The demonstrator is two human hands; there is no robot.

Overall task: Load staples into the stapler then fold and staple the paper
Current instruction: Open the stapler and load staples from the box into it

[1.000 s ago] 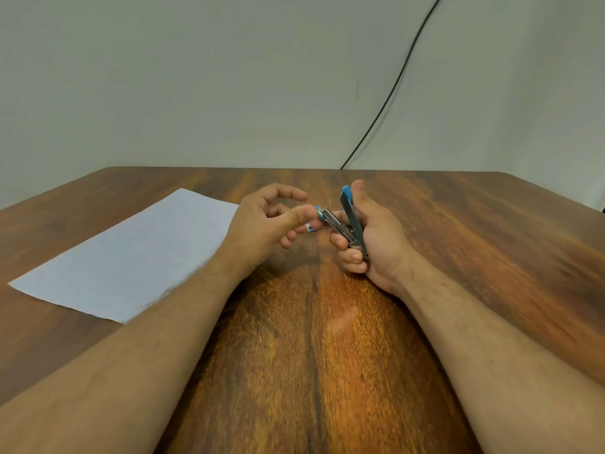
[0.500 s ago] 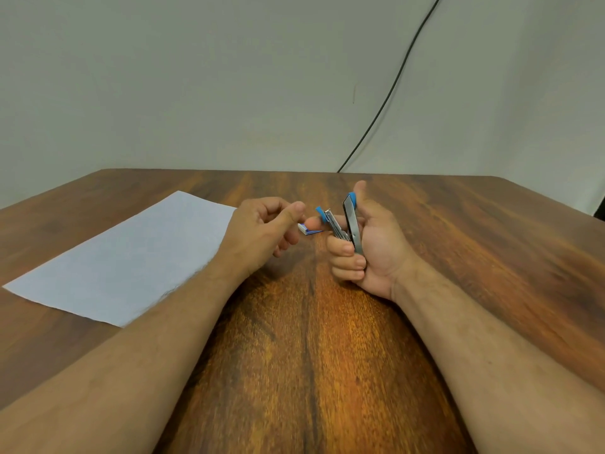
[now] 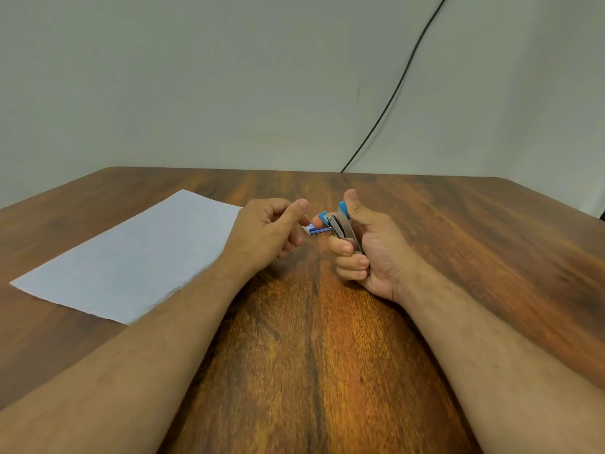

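Wooden table (image 3: 327,371) carries a sheet of paper (image 3: 131,253) at far left. Right hand (image 3: 370,253) grips the stapler (image 3: 343,227) upright at centre. Left hand (image 3: 268,234) is loosely curled, holding nothing. Staple box (image 3: 312,229) lies between them.

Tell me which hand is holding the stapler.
The right hand: its fingers wrap the stapler. The left hand is loosely curled, holding nothing.

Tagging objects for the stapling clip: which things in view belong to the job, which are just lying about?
Job:
stapler, gripped in right hand
staple box, on table
paper, flat, unfolded
left hand, loosely curled, holding nothing visible

Lying about:
black cable on the wall
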